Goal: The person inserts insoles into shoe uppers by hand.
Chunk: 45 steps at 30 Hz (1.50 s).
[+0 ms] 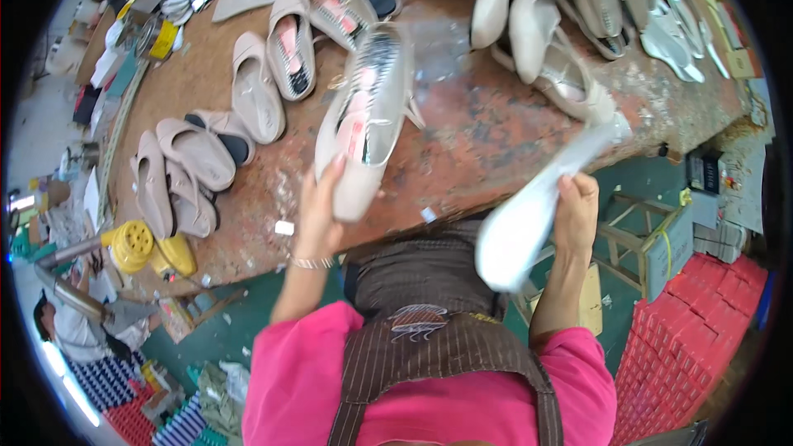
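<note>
In my left hand [320,208] is a beige slingback shoe [361,186], gripped at its toe and tilted so that its inside faces up. A pinkish lining with dark marks shows toward the heel, and a thin strap hangs at its side. My right hand [576,211] pinches a white insole [520,231] by its edge, the wide end hanging low over the table's front edge. That insole is slightly blurred. Its narrow end reaches toward a beige shoe [570,87] on the table.
The worn reddish worktable [462,149] bears beige shoes [258,87] along its left and back. More shoes and white insoles [671,45] pile up at the back right. A yellow lamp-like fixture [132,246] juts in at the left. Red crates [686,339] stand on the right; another person [91,326] is at lower left.
</note>
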### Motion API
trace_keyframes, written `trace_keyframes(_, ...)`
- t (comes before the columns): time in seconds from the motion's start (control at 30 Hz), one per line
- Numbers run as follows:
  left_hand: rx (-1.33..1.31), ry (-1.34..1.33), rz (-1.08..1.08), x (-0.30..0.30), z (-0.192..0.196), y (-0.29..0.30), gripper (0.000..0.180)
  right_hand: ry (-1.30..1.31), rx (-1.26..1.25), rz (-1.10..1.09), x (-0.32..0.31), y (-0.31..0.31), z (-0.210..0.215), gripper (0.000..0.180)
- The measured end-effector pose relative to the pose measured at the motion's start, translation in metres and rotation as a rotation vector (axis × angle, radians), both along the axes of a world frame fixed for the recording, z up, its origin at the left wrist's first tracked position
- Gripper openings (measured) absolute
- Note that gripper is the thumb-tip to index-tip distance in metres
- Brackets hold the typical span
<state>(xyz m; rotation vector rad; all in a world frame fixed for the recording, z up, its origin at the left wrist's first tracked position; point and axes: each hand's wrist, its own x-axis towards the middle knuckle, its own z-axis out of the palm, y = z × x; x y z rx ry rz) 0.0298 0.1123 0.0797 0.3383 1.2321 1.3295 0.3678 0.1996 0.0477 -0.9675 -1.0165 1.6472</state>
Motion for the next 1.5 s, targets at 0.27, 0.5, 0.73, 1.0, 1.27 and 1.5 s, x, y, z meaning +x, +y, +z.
trace_keyframes(0.27, -0.142, -0.301, -0.104, 0.081, -0.054, -0.078, 0.056, 0.246, -0.080, 0.244, -0.080, 0.008, 0.038, 0.049)
trace_keyframes(0.5, -0.149, 0.596, -0.018, 0.001, -0.027, -0.097, 0.019, -0.914, 0.888, 0.368, -0.108, -0.013, 0.049, 0.043)
trace_keyframes(0.73, -0.257, 0.853, -0.022, -0.057, -0.049, -0.070, 0.066, -0.861, 1.051, 0.455, -0.175, -0.055, 0.003, 0.029)
trace_keyframes(1.0, -0.280, 1.044, 0.088, -0.018, -0.051, -0.112, 0.071, -0.680, 0.951, 0.602, -0.201, -0.056, -0.017, 0.024)
trace_keyframes(1.27, -0.174, 0.941, 0.193, -0.035, -0.069, -0.109, 0.050, -0.640, 0.905, 0.696, -0.234, -0.061, -0.031, 0.018)
trace_keyframes(1.5, -0.146, 0.742, 0.326, -0.042, -0.081, -0.103, 0.020, -0.707, 0.926, 0.759, -0.238, -0.068, -0.033, 0.018)
